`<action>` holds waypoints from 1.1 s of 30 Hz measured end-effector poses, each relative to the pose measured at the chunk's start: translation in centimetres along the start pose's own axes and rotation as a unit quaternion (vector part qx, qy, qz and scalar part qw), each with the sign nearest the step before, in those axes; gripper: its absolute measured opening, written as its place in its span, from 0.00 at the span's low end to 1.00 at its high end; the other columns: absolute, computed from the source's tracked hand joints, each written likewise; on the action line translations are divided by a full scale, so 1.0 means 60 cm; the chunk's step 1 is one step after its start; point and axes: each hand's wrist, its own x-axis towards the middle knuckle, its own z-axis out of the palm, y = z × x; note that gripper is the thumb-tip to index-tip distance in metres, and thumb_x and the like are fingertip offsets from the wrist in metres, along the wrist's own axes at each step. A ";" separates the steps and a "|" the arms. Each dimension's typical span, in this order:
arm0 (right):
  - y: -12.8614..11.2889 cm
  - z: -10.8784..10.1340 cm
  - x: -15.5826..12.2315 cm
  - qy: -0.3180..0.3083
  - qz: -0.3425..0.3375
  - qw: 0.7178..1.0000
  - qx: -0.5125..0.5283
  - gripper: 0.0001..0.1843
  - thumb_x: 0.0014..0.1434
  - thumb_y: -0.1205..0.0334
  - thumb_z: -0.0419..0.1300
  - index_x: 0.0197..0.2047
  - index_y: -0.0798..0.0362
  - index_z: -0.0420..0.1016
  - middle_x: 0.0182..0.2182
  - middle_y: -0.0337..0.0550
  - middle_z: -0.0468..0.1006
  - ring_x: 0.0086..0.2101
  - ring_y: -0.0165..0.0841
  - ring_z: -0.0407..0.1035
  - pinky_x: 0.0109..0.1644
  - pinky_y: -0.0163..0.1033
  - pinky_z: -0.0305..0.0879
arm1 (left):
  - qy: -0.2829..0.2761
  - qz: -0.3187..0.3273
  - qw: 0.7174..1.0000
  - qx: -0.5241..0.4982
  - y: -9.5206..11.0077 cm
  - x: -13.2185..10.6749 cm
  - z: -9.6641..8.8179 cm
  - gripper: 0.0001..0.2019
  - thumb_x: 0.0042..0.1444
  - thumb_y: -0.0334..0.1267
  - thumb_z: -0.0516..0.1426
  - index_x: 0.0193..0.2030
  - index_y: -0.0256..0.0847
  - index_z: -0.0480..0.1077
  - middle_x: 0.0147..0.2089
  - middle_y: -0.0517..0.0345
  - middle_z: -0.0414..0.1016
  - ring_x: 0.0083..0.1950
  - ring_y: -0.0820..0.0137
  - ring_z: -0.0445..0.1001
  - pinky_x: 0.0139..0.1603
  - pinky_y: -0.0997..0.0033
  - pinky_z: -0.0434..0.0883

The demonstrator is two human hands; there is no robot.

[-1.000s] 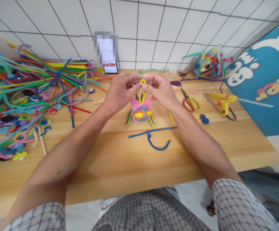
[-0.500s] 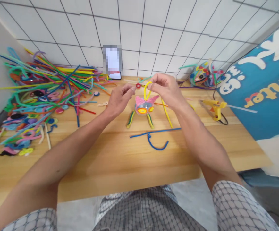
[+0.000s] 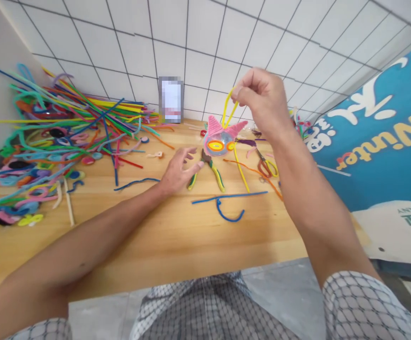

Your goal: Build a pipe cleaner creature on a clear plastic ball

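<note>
Has the left hand [image 3: 180, 172] empty, fingers parted, beside and perhaps touching the green-and-yellow pliers [image 3: 217, 174], and dangles the pink-eared cat-face ornament [image 3: 223, 140] up and right of it, by a yellow pipe-cleaner loop [image 3: 225, 108] slanting up-right into the pinching right hand [image 3: 263, 97].

Pliers [image 3: 207, 159] on table [image 3: 177, 226] between pipe cleaners [image 3: 95, 115], left, and scissors [image 3: 264, 161], right; phone [image 3: 171, 100] behind
</note>
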 end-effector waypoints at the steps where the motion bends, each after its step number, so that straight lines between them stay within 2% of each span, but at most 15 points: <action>1: -0.003 0.001 -0.005 0.002 -0.002 1.000 -0.002 0.19 0.70 0.49 0.75 0.31 0.42 0.74 0.29 0.35 0.78 0.31 0.35 0.69 0.42 0.47 0.71 | -0.003 0.014 1.000 -0.009 -0.003 -0.001 0.002 0.35 0.67 0.58 0.69 0.73 0.45 0.71 0.71 0.43 0.81 0.62 0.55 0.84 0.63 0.50 0.81; 4: -0.009 0.007 -0.022 -0.002 0.003 1.000 0.000 0.18 0.70 0.52 0.76 0.32 0.45 0.76 0.29 0.35 0.79 0.33 0.34 0.72 0.44 0.46 0.74 | -0.018 0.054 0.998 -0.034 -0.014 -0.003 0.007 0.53 0.61 0.60 0.75 0.84 0.47 0.58 0.80 0.34 0.70 0.70 0.49 0.81 0.70 0.44 0.79; 6: -0.010 0.012 -0.035 -0.011 0.011 1.000 0.005 0.16 0.70 0.55 0.76 0.33 0.46 0.78 0.29 0.35 0.80 0.34 0.34 0.73 0.44 0.45 0.75 | -0.025 0.072 0.996 -0.047 -0.022 -0.003 0.011 0.60 0.58 0.62 0.77 0.87 0.49 0.52 0.84 0.31 0.64 0.73 0.45 0.79 0.71 0.41 0.78; 8: -0.010 0.019 -0.046 -0.020 0.020 1.000 0.010 0.15 0.70 0.57 0.76 0.33 0.46 0.78 0.30 0.35 0.80 0.35 0.34 0.74 0.45 0.44 0.76 | -0.028 0.086 0.994 -0.058 -0.025 -0.001 0.016 0.64 0.55 0.65 0.78 0.89 0.51 0.49 0.87 0.30 0.60 0.74 0.43 0.78 0.72 0.39 0.78; 11: -0.012 0.029 -0.061 -0.033 0.025 0.999 0.012 0.14 0.72 0.55 0.73 0.35 0.47 0.79 0.32 0.35 0.79 0.37 0.34 0.76 0.46 0.43 0.77 | -0.035 0.098 0.992 -0.075 -0.019 0.001 0.020 0.66 0.53 0.68 0.78 0.88 0.51 0.50 0.86 0.30 0.61 0.75 0.41 0.78 0.73 0.38 0.78; 15: -0.011 0.039 -0.069 -0.048 0.027 0.998 0.015 0.14 0.73 0.53 0.72 0.35 0.47 0.79 0.32 0.34 0.78 0.39 0.34 0.77 0.45 0.42 0.76 | -0.054 0.078 0.993 -0.068 0.010 -0.003 0.012 0.56 0.55 0.63 0.79 0.83 0.45 0.61 0.80 0.34 0.71 0.78 0.41 0.76 0.77 0.40 0.77; 18: -0.004 0.044 -0.067 -0.049 0.036 0.998 0.021 0.14 0.72 0.53 0.72 0.36 0.47 0.78 0.31 0.34 0.76 0.38 0.33 0.76 0.45 0.40 0.75 | -0.081 0.034 0.994 -0.067 0.034 -0.008 0.003 0.45 0.58 0.57 0.78 0.76 0.42 0.67 0.72 0.38 0.79 0.71 0.44 0.82 0.72 0.46 0.81; 20: 0.003 0.047 -0.065 -0.050 0.045 0.997 0.024 0.14 0.72 0.53 0.73 0.36 0.48 0.78 0.31 0.33 0.75 0.38 0.32 0.75 0.45 0.40 0.75 | -0.097 0.015 0.992 -0.073 0.043 -0.011 0.002 0.44 0.58 0.56 0.77 0.74 0.41 0.68 0.69 0.40 0.81 0.68 0.47 0.84 0.70 0.49 0.82; 23: 0.018 0.051 -0.062 -0.059 0.066 0.996 0.026 0.15 0.72 0.53 0.73 0.36 0.47 0.77 0.31 0.34 0.75 0.38 0.32 0.75 0.46 0.40 0.76 | -0.107 0.011 0.991 -0.078 0.042 -0.010 0.006 0.43 0.57 0.56 0.77 0.72 0.41 0.68 0.69 0.40 0.82 0.70 0.46 0.83 0.72 0.46 0.80; 25: 0.030 0.055 -0.064 -0.067 0.081 0.994 0.027 0.13 0.71 0.54 0.73 0.35 0.47 0.78 0.31 0.34 0.76 0.39 0.33 0.74 0.46 0.41 0.76 | -0.112 0.016 0.992 -0.064 0.036 -0.007 0.011 0.39 0.56 0.57 0.77 0.67 0.41 0.71 0.66 0.40 0.83 0.68 0.45 0.83 0.71 0.43 0.79; 29: 0.054 0.068 -0.080 -0.072 0.107 0.991 0.035 0.10 0.68 0.58 0.71 0.34 0.47 0.79 0.30 0.34 0.77 0.37 0.33 0.73 0.46 0.41 0.74 | -0.136 0.015 0.990 0.021 0.025 -0.001 0.015 0.29 0.56 0.57 0.76 0.55 0.44 0.75 0.56 0.44 0.86 0.59 0.44 0.84 0.64 0.41 0.80; 33: 0.080 0.085 -0.093 -0.081 0.127 0.988 0.041 0.12 0.68 0.55 0.72 0.34 0.47 0.78 0.30 0.34 0.77 0.37 0.33 0.73 0.48 0.42 0.73 | -0.145 0.007 0.984 0.103 0.020 0.001 0.015 0.27 0.56 0.59 0.75 0.49 0.43 0.74 0.53 0.43 0.85 0.58 0.42 0.82 0.63 0.38 0.78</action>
